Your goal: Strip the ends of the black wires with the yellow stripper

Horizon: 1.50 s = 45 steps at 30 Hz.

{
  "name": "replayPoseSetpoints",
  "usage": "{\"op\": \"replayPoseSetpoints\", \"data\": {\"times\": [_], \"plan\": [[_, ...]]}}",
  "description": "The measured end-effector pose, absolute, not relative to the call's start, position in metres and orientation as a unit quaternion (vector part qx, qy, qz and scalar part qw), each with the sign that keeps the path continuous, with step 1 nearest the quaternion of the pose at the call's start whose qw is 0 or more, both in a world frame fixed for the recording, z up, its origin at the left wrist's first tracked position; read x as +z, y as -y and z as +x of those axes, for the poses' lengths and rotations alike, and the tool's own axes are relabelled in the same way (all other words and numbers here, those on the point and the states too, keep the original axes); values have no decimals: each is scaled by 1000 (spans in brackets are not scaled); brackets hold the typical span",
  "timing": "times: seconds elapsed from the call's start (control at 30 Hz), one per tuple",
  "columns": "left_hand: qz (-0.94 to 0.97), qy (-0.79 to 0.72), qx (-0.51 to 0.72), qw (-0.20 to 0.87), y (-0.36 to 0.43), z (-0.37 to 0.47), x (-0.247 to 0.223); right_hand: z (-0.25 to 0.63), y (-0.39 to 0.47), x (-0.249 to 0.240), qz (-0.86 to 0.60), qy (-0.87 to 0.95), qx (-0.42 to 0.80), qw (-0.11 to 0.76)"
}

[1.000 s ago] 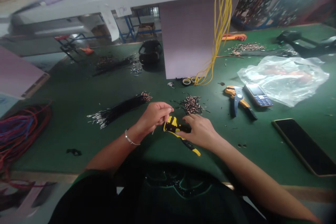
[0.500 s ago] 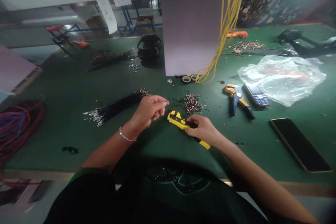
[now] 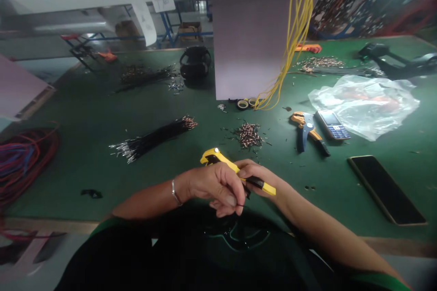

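My right hand is wrapped around a yellow and black wire stripper, whose head points to the upper left. In front of it, my left hand is closed in a pinch near my body, with a short, thin black wire at the fingertips. It partly covers the tool and my right fingers. Beyond the tool lies a pile of small copper-ended wire offcuts. To the left rests a bundle of black wires, with silvery ends on one side and bare copper on the other.
An orange and blue hand tool, a keypad phone and a smartphone lie to the right, near a clear plastic bag. Yellow wires hang beside an upright panel. Coiled red and blue cables sit far left.
My left hand has moved right and toward my body, crossing in front of my right hand. The wire stripper has been lifted and turned, its head now further left.
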State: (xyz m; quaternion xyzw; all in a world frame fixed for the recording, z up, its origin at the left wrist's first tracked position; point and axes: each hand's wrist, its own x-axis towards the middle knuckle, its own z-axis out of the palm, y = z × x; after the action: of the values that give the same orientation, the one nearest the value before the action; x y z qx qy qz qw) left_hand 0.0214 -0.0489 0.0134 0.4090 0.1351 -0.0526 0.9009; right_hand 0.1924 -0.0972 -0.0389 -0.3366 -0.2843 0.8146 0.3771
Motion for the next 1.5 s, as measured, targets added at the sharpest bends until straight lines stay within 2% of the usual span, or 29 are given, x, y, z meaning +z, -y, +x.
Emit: {"op": "replayPoseSetpoints", "data": {"times": [0.23,0.4,0.5,0.87,1.17,1.5], "plan": [[481,-252,87,835,29,18,18,220,96,-43,-211,273,815,467],[497,-360,221,759,20,21,17,229,94,-40,-237,313,774,496],[481,-399,260,736,15,22,12,230,93,-40,-282,329,743,509],[446,-420,263,745,10,26,1,217,97,-59,-366,389,674,510],[450,-465,332,686,-1,23,-1,213,98,-58,-430,373,682,459],[460,-496,240,696,12,33,-2,215,99,-58,-424,374,668,484]]}}
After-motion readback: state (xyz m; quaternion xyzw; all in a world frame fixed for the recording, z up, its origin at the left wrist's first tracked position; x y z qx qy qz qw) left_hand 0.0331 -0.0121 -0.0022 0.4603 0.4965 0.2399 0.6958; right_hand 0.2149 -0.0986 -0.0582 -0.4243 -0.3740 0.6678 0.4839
